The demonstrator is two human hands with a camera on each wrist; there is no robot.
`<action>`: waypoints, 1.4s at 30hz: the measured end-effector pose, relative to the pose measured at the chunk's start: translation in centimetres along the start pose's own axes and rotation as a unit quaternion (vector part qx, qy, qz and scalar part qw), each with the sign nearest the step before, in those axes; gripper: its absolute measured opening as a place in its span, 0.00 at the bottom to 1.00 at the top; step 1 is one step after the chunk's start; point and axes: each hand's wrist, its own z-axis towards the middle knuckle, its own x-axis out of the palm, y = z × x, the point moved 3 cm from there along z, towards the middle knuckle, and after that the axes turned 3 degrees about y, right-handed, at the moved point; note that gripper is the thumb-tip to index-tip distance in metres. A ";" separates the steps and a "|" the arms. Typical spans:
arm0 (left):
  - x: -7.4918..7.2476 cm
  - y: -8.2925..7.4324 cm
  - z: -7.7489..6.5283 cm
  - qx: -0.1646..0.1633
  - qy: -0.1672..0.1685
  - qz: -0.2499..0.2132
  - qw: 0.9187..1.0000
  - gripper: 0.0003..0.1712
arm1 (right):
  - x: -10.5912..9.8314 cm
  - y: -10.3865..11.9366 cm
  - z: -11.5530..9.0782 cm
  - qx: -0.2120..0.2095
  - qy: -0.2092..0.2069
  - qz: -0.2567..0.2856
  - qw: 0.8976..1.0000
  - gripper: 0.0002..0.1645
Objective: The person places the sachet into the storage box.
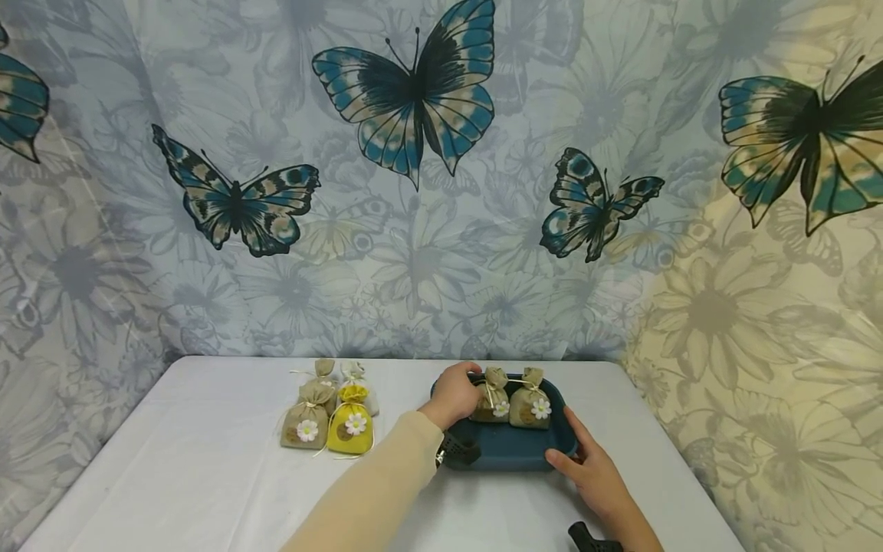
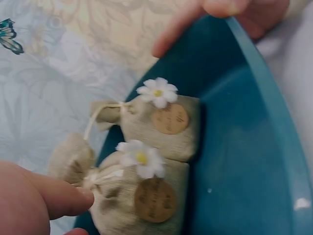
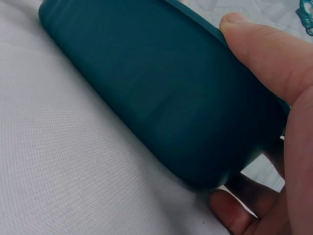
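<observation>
A dark blue-green tray (image 1: 497,454) is on the table, with two beige drawstring sachets (image 1: 531,410) (image 2: 166,122) leaning along its far side. Each bears a white fabric daisy and a round brown label. My left hand (image 1: 457,392) reaches over the tray's far left corner, its fingertips (image 2: 78,196) close beside the neck of the nearer sachet (image 2: 146,196); whether they touch it is hard to tell. At the tray's right end my right hand (image 1: 593,468) holds the tray, thumb (image 3: 254,46) on the rim and fingers (image 3: 234,208) around the outer end, near the base.
Left of the tray stands a group of several sachets: a beige one (image 1: 305,426), a yellow one (image 1: 350,429), and beige and white ones (image 1: 353,373) behind. A white cloth (image 1: 207,475) covers the table. Butterfly-patterned fabric (image 1: 421,291) hangs behind the far edge.
</observation>
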 end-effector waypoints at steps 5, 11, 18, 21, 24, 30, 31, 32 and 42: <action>-0.9 -0.1 -0.1 -0.011 0.019 -0.036 0.999 0.25 | 0.0 0.0 0.1 -0.006 0.004 0.001 1.000 0.54; -3.0 -0.8 -1.5 0.010 0.029 -0.084 0.996 0.24 | 0.0 -0.1 0.3 0.009 0.000 -0.005 1.000 0.54; -7.6 -0.1 -4.1 0.049 0.032 -0.132 0.990 0.27 | 0.2 -0.2 0.4 0.019 -0.001 -0.013 1.000 0.55; -9.9 1.4 -5.5 0.056 0.029 -0.145 0.987 0.30 | 0.1 -0.1 0.3 0.018 -0.002 -0.020 1.000 0.55; -12.3 2.7 -7.1 0.054 0.012 -0.134 0.989 0.32 | 0.0 -0.1 0.2 0.018 -0.003 -0.025 1.000 0.55; -16.7 4.2 -9.9 0.049 -0.004 -0.090 0.995 0.35 | 0.0 0.2 0.1 0.009 -0.002 -0.015 1.000 0.55; -17.3 4.5 -10.3 0.056 0.000 -0.080 0.995 0.35 | 0.0 0.2 0.1 0.009 -0.002 -0.014 1.000 0.55; -17.9 4.9 -10.6 0.064 0.006 -0.074 0.995 0.36 | 0.0 0.2 0.1 0.009 -0.003 -0.013 1.000 0.55; -22.9 11.7 -13.6 0.095 0.036 -0.064 0.993 0.47 | 0.0 0.2 0.1 0.002 -0.001 -0.022 1.000 0.54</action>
